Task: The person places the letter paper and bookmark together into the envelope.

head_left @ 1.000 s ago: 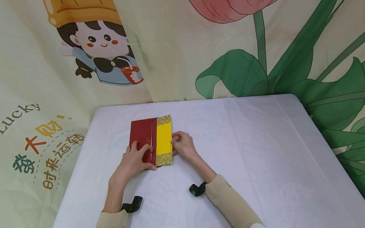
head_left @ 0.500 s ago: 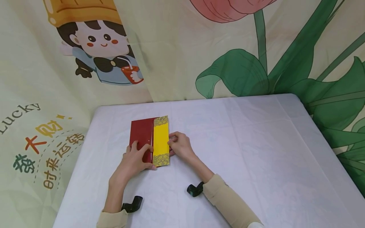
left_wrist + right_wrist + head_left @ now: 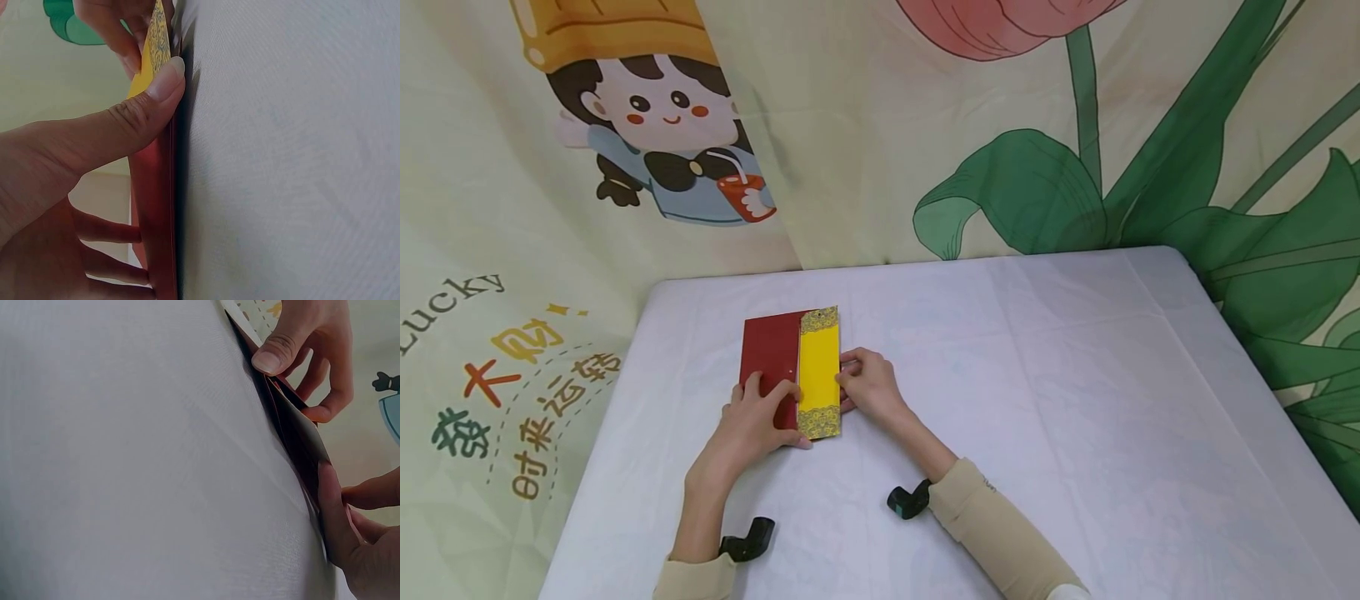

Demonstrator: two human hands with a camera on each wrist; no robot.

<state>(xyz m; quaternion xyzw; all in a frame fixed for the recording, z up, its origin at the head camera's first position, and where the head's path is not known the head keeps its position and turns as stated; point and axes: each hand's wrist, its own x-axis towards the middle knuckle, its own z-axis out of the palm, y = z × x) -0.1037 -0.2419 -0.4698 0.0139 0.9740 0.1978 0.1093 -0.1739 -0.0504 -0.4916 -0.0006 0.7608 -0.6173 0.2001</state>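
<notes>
A dark red paper envelope (image 3: 767, 346) lies flat on the table, its opening facing right. Part of a yellow card (image 3: 819, 367) with ornate patterned ends sticks out of that opening; the rest is hidden inside. My left hand (image 3: 752, 425) holds the envelope, fingertips on its face and thumb at the near edge. In the left wrist view the left thumb (image 3: 153, 100) lies where card and envelope meet. My right hand (image 3: 872, 387) pinches the card's right edge. In the right wrist view, the right thumb (image 3: 334, 519) is on the card's underside.
A white cloth covers the table (image 3: 1037, 400). Behind it hangs a printed curtain (image 3: 850, 167) with a cartoon figure and a large flower. Black devices, one at the left wrist (image 3: 748, 540) and another at the right (image 3: 910, 500), sit just above the cloth.
The right hand has moved left, pushing the yellow card further into the red envelope, so a narrower strip shows. The left hand and the envelope have stayed in place.
</notes>
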